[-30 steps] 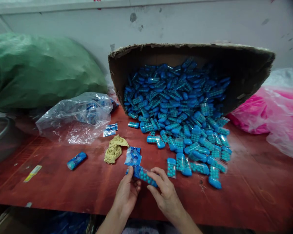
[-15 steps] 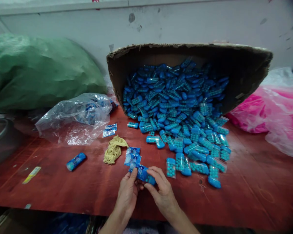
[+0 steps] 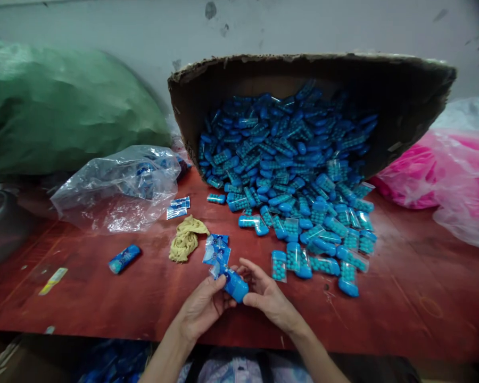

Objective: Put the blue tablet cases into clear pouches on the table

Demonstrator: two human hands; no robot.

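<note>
My left hand is closed on a small bottle in a printed blue wrapper, with its thumb on top. My right hand is at the bottle's right end, thumb and fingers parted around it. Its thumb seems to touch that end; the other fingertips are partly hidden behind the bottle. Flat blue printed wrappers lie just beyond my left hand. Another wrapped bottle rests on the table to the left. On the right are loose clear bottles of turquoise balls with blue caps.
A cardboard box lies on its side, spilling many bottles onto the red table. A yellow cloth, a clear plastic bag and a green sack are on the left. Pink bags stand at the right.
The bottle has gone fully into the wrapper; its turquoise balls no longer show. My right fingers have spread from their pinch on its end. The view has tilted slightly downward.
</note>
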